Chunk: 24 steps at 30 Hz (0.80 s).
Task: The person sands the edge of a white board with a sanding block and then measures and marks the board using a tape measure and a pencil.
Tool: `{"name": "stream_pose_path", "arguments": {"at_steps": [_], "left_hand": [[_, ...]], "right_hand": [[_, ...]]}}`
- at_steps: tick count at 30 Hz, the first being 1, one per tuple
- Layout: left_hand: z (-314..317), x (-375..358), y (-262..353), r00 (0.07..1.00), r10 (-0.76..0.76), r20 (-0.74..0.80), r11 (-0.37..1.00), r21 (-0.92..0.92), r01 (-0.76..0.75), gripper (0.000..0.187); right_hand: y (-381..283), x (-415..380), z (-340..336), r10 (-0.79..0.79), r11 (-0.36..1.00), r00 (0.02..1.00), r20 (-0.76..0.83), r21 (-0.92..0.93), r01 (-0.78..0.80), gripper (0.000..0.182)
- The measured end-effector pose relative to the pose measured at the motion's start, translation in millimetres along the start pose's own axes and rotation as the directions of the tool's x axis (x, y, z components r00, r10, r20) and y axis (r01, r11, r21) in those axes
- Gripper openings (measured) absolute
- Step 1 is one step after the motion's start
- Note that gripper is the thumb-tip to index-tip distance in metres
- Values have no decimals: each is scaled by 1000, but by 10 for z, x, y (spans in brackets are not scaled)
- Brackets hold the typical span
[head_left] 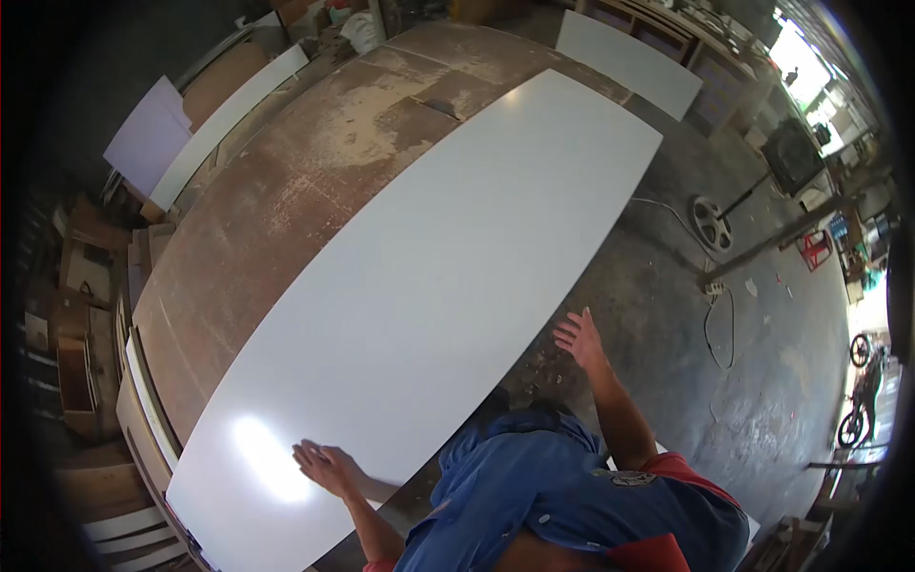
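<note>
A long white board point(410, 276) lies across a brown, dust-marked worktable, its near edge by my body. Over the board's near left part is my left hand point(326, 467), palm down with the fingers stretched out, beside a bright glare on the surface. My right hand point(579, 337) is off the board's right edge, above the floor, fingers spread and holding nothing.
Sawdust covers parts of the worktable point(286, 210). Wood pieces and a pale purple panel point(152, 138) stand at the left. Another white panel point(629, 62) is at the back. On the right floor are a fan base point(711, 224), a cable point(732, 334) and a red stool point(815, 250).
</note>
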<state>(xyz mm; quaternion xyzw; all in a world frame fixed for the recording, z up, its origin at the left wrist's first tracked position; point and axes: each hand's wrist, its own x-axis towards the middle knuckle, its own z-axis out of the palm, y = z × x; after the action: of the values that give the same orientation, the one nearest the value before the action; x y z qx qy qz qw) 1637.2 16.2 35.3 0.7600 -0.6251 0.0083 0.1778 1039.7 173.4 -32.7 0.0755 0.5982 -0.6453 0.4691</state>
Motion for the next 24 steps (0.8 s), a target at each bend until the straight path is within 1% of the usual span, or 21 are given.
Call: {"name": "stream_pose_path", "arguments": {"at_steps": [1, 3, 4, 5, 6, 7, 8, 9, 10, 11, 12, 13, 14, 15, 17, 19, 20, 21, 22, 23, 24], "left_hand": [[52, 24, -83, 1000, -15, -5, 1000, 10, 15, 54], [239, -35, -428, 974, -137, -180, 990, -57, 129, 52], [320, -142, -562, 948, -135, -289, 990, -70, 120, 49], [344, -262, -658, 945, -140, -296, 990, -60, 128, 49], [333, -410, -697, 886, -343, -313, 934, -11, 358, 48], [363, -544, -703, 779, -528, -339, 821, 29, 570, 48], [335, -667, -591, 772, -534, -345, 814, 35, 579, 48], [175, -772, -300, 541, -725, -427, 562, 87, 822, 48], [75, -853, -108, 256, -816, -518, 237, 102, 966, 49], [67, -906, -60, 241, -814, -528, 223, 99, 970, 49], [80, -949, -76, 39, -987, -158, 123, -564, 817, 52], [108, -954, -98, 107, -954, 281, -232, -913, 334, 55], [616, -1126, -1208, 493, -845, 209, -119, -971, 209, 62], [451, -1205, -884, 321, -894, 312, -189, -914, 359, 61], [113, -1189, -125, 310, -897, 314, -197, -914, 355, 58], [-166, -1127, 738, 338, -891, 302, -182, -921, 344, 56], [-55, -1314, 592, 450, -783, 430, -326, -899, 292, 56], [57, -1354, 798, 384, -865, 323, -202, -925, 322, 60], [-70, -1252, 1360, 311, -908, 280, -148, -911, 386, 59], [-27, -1283, 1621, 261, -907, 329, -244, -918, 311, 60], [326, -1482, 1549, 279, -898, 341, -276, -929, 246, 61]], "right_hand": [[-50, 92, 163, 45, 988, 999, -26, 150, -40, 85], [-125, 236, 357, 70, 980, 998, -3, 188, -68, 87], [-179, 303, 443, 64, 973, 998, -19, 225, -58, 85], [-239, 377, 528, 52, 964, 998, -33, 262, -42, 84], [-231, 480, 594, -88, 957, 995, 48, 282, 71, 80], [-254, 571, 610, -80, 959, 995, 58, 276, 61, 80], [-304, 600, 657, -90, 925, 993, 78, 376, 55, 77], [-355, 617, 703, -101, 881, 990, 97, 471, 43, 75], [-430, 582, 773, -90, 885, 990, 109, 464, 29, 75], [-507, 534, 833, -62, 875, 991, 116, 484, -2, 75], [-580, 520, 864, -33, 864, 992, 124, 502, -34, 75], [-621, 553, 858, -24, 868, 989, 143, 493, -50, 75], [-632, 588, 834, -60, 865, 986, 156, 501, -27, 75], [-665, 608, 844, -91, 860, 981, 169, 511, -8, 75], [-957, 620, 811, -33, 862, 987, 156, 504, -51, 77], [-1399, 574, 842, -56, 889, 998, -8, 455, 54, 78], [-1370, 989, 455, -219, 770, 820, 529, 610, -188, 78], [-1339, 1538, 51, -434, 630, 364, 824, 567, -531, 77], [-1635, 1586, 56, -316, 769, 546, 776, 547, -331, 76], [-2088, 1353, 317, 40, 813, 964, 264, 552, -184, 78], [-2296, 1669, 188, 50, 833, 967, 251, 524, -179, 77]]}}
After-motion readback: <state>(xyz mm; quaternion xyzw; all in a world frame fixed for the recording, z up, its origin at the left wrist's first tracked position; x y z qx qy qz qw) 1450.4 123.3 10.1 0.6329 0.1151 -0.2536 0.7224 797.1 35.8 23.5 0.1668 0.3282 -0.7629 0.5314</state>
